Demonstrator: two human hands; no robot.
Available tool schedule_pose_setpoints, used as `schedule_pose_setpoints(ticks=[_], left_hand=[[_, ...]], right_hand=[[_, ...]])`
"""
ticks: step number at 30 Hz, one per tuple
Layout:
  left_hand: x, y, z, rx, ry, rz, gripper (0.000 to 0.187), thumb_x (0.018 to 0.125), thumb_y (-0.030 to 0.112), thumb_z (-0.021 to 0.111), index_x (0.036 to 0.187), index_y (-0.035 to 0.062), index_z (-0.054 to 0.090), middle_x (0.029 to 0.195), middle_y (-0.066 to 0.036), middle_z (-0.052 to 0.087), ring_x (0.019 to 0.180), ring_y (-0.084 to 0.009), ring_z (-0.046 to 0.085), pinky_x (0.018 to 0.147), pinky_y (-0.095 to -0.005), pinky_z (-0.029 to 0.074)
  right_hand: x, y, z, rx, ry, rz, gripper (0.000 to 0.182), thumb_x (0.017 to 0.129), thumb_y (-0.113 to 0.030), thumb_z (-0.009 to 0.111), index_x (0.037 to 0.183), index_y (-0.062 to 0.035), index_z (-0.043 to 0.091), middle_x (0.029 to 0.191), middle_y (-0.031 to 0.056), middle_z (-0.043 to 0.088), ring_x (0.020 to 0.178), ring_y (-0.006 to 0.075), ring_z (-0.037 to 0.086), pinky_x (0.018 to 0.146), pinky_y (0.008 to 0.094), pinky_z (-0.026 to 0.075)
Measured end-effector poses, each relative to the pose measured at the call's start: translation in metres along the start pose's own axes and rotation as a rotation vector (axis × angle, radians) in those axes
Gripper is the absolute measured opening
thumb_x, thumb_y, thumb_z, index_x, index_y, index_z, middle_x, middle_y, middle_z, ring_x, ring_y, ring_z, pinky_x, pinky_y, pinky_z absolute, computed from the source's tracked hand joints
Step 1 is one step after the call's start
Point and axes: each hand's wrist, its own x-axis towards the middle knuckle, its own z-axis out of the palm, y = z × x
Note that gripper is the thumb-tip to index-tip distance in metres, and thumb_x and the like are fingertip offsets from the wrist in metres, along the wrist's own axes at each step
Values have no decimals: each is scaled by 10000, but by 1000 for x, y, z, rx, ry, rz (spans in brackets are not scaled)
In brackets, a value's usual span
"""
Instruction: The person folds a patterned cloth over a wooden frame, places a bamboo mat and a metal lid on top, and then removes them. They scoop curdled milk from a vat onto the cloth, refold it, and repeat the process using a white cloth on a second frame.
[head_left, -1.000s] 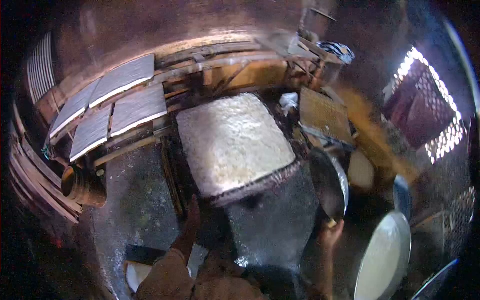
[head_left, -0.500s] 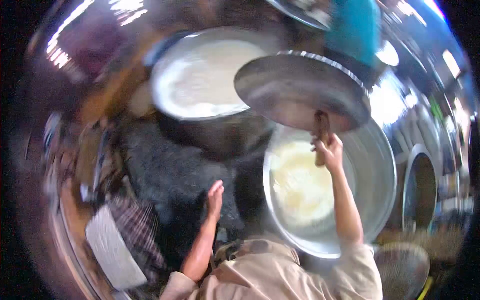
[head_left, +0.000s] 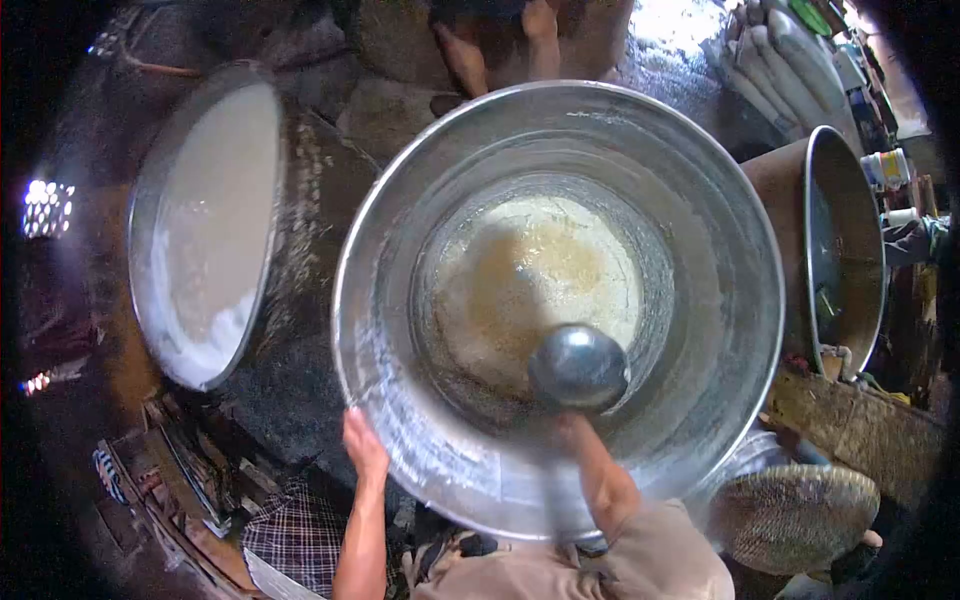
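Observation:
A wide metal pot (head_left: 735, 300) fills the middle, with pale, yellowish frothy stuff (head_left: 590, 270) at its bottom. My right hand (head_left: 574, 432) reaches over the near side of the pot, its fingers closed around the handle of a ladle. The ladle's round metal bowl (head_left: 580, 368) hangs over the near part of the froth; its handle is smeared by motion. At the pot's near left rim is my left hand (head_left: 364, 445), fingers stretched out and seeming to touch the edge.
On the left stands another big vessel of milky liquid (head_left: 225, 200). A deep metal tub (head_left: 850, 280) is at the right, with a woven basket (head_left: 800, 515) below it. Another person's bare feet (head_left: 500, 50) show beyond the pot. Checked cloth (head_left: 293, 535) lies at lower left.
My right hand has brought the round metal tool down from high near the camera to inside the pot. My left hand has come to the rim. The view has turned toward the pot.

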Motion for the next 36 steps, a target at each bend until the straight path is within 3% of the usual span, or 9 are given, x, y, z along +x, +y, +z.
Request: schedule_pose_setpoints(ticks=[7,13,14,17,19,25,30,32,36], left_hand=[[-13,-48,-31,156,5,210,463,899,357,282,942,-68,462,867,-164,517,764,-236,475,705,-345,381],[-19,-28,-27,70,110,-36,487,899,354,255,981,-81,460,893,-199,509,793,-269,475,734,-355,370],[-21,-36,-37,-297,-13,-201,528,901,372,265,1139,-89,364,1104,-186,436,993,-235,426,878,-339,331],[-16,-22,-21,-205,21,-108,513,891,379,274,1072,-83,402,1020,-195,470,920,-260,452,821,-352,346],[-16,-5,-9,-92,12,-58,504,881,386,282,1005,-77,441,935,-205,503,847,-285,479,764,-366,360],[-17,-37,16,93,41,51,450,870,362,304,838,-41,503,734,-232,523,687,-369,496,637,-416,371],[-1,-60,51,-180,52,205,358,846,293,356,933,-14,518,853,-221,550,812,-361,531,712,-415,404],[-23,-47,17,-334,-84,-62,435,829,320,402,1141,19,436,1097,-198,498,1017,-341,476,870,-373,370],[-67,-123,-7,-469,161,-144,375,801,279,452,1085,37,489,1039,-173,539,989,-296,506,844,-366,383]], right_hand=[[70,11,21,-104,56,-153,148,786,-174,508,809,-28,513,605,79,496,476,178,495,433,312,431],[96,-63,43,-351,167,-425,189,784,-211,523,753,-25,531,548,94,502,440,177,496,393,316,423],[90,-75,43,-359,156,-440,189,784,-211,523,753,-25,531,548,94,502,440,177,496,393,316,423],[99,-124,47,-278,-162,-376,164,755,-176,567,822,-32,524,599,65,514,471,154,499,412,295,429],[67,-157,66,22,-321,-411,127,741,-116,569,827,-40,516,647,43,525,487,143,498,419,282,428],[-130,-213,188,-311,-137,-866,177,718,45,485,876,-1,420,653,65,480,456,132,475,393,265,418],[-255,-181,241,-491,-94,-967,144,751,-33,493,881,-5,437,620,45,476,445,110,458,384,252,403],[-297,-160,248,-388,-130,-878,90,761,-70,494,725,-4,445,569,43,465,443,118,463,375,258,382],[-358,-119,244,-951,-236,-844,126,753,-28,471,855,-18,398,559,48,440,470,132,480,374,258,399]])
